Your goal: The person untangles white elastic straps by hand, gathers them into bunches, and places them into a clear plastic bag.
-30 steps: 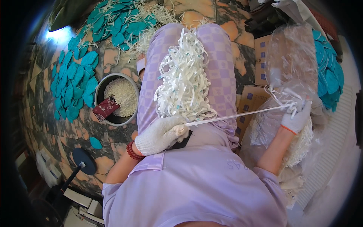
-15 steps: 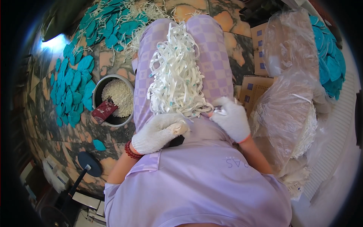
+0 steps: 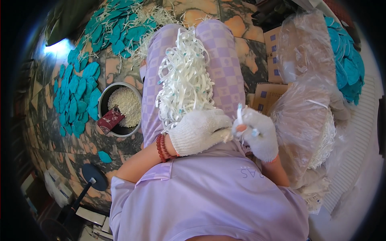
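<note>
A tangled heap of narrow white straps (image 3: 187,80), some with teal ends, lies on my lap. My right hand (image 3: 261,136), in a white knit glove with a bare fingertip, grips a short white strap (image 3: 240,114) whose teal end points up. Just to its left, at the near edge of the heap, is my left hand (image 3: 201,132), gloved the same way, with red beads at the wrist. Its fingers are pressed together toward the right hand; what they pinch, if anything, I cannot make out.
On the left floor stands a metal pot (image 3: 138,94) of white pellets with a dark red packet (image 3: 110,120) in it. Teal oval pieces (image 3: 76,94) lie beyond. At right are cardboard boxes (image 3: 268,96), a plastic bag (image 3: 305,108) and more teal pieces (image 3: 348,68).
My left hand has moved right, across the near edge of the heap. My right hand has drawn back from the heap and now holds up a strap beside the left fingers.
</note>
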